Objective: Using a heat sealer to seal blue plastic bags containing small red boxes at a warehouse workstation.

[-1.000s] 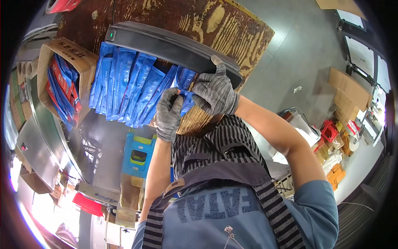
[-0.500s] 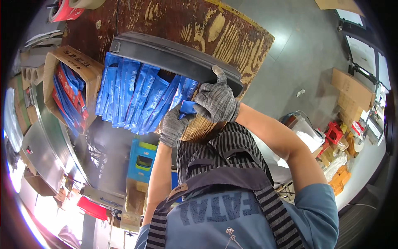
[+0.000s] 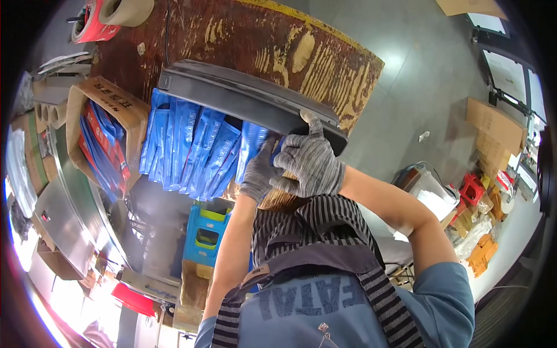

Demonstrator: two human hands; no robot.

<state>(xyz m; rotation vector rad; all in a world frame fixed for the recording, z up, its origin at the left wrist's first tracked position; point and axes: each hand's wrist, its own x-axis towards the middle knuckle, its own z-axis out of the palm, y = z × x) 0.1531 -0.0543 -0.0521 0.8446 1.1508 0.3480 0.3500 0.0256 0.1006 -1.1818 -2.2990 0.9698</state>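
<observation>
In grey knit gloves, my two hands meet close together at the right end of a long dark grey bar-shaped machine [image 3: 243, 98]. My left hand [image 3: 259, 173] is closed on a blue packet [image 3: 278, 149], mostly hidden by the gloves. My right hand [image 3: 310, 158] pinches the same packet from the other side, one finger stretched up against the bar. Left of my hands, several flat blue packets [image 3: 191, 148] lie side by side in a row, their upper ends along the machine's near edge.
A cardboard box [image 3: 136, 113] of blue and red packets stands at the left. The worn brown wooden table [image 3: 232, 35] has rolls of tape [image 3: 125, 11] at its far left. Below its near edge is a blue stool [image 3: 203, 238]. Cartons [image 3: 493, 127] stand on the right.
Both hands have pushed the packet's end up to the bar's near edge, covering more of it. The whole view has shifted slightly, so the table and machine appear lower.
</observation>
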